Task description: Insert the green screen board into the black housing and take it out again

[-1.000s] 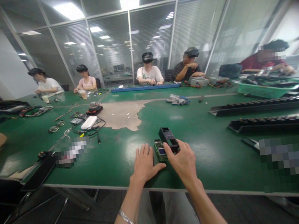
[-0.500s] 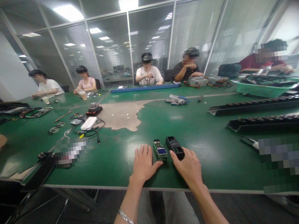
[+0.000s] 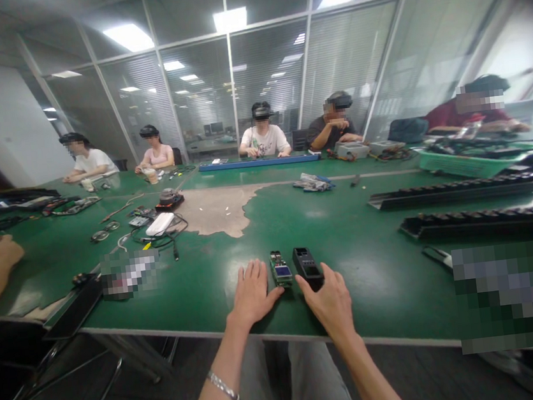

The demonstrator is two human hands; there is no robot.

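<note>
My left hand (image 3: 253, 293) lies palm down on the green table, fingers stretched out. Its thumb tip reaches the lower end of a small green circuit board (image 3: 276, 260) carrying a little blue-violet display (image 3: 282, 273). To the right of the board lies a narrow black plastic casing (image 3: 307, 263) with cut-out openings in its top. My right hand (image 3: 329, 295) spans the casing's near end, thumb along the left side and fingers along the right. The casing rests on the table, and its lowest part is hidden by that hand.
Cables and a white adapter (image 3: 160, 224) lie left of centre near bare brown tabletop (image 3: 220, 215). Long black rails (image 3: 458, 191) and a green basket (image 3: 478, 163) stand at right. Several people sit across the table; another person's hands (image 3: 6, 254) show at far left.
The view has shifted slightly. My hands, the circuit board and the casing keep nearly the same places. Across the table, the middle person's hands have lowered.
</note>
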